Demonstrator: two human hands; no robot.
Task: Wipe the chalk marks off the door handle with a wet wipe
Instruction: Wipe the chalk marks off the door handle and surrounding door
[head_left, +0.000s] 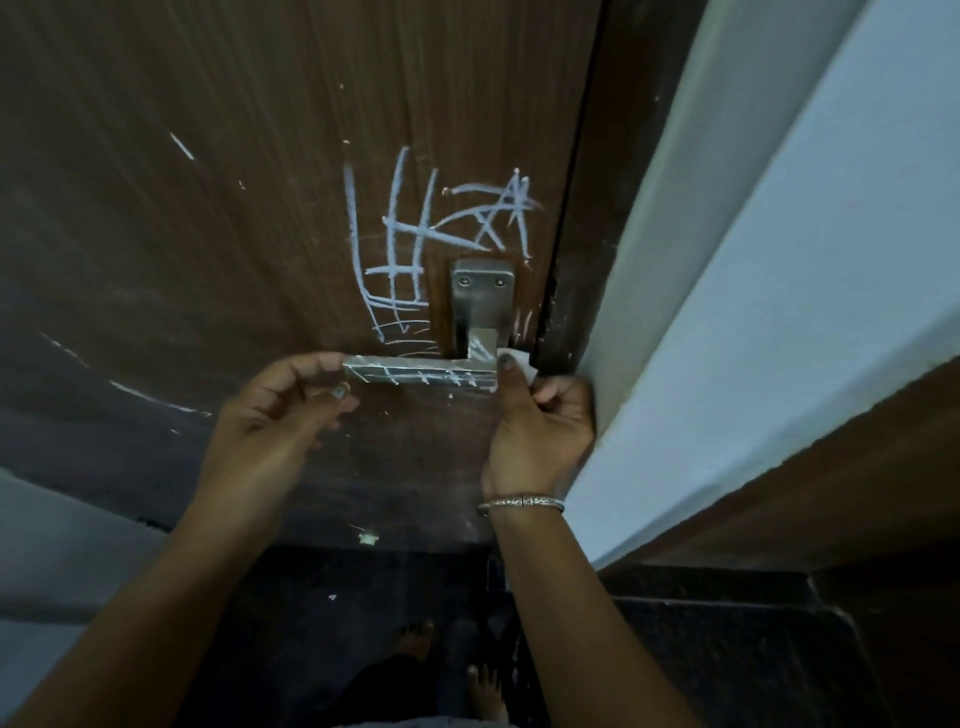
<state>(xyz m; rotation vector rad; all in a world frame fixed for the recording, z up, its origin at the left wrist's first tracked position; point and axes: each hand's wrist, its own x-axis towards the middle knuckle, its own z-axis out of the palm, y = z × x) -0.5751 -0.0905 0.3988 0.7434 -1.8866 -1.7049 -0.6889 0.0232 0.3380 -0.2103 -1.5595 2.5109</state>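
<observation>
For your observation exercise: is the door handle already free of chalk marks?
No: white chalk lines still cross the lever of the door handle, between the left hand and right hand.

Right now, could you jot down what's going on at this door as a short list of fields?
door: brown wood, chalk scribbles above the handle
door handle: metal lever, chalk lines across its bar
wet wipe: white, pressed at the handle's right end
right hand: holds the wipe; bangle on the wrist
left hand: at the lever's free left end, fingers curled, holding nothing
wiping progress: marks remain on the handle
</observation>
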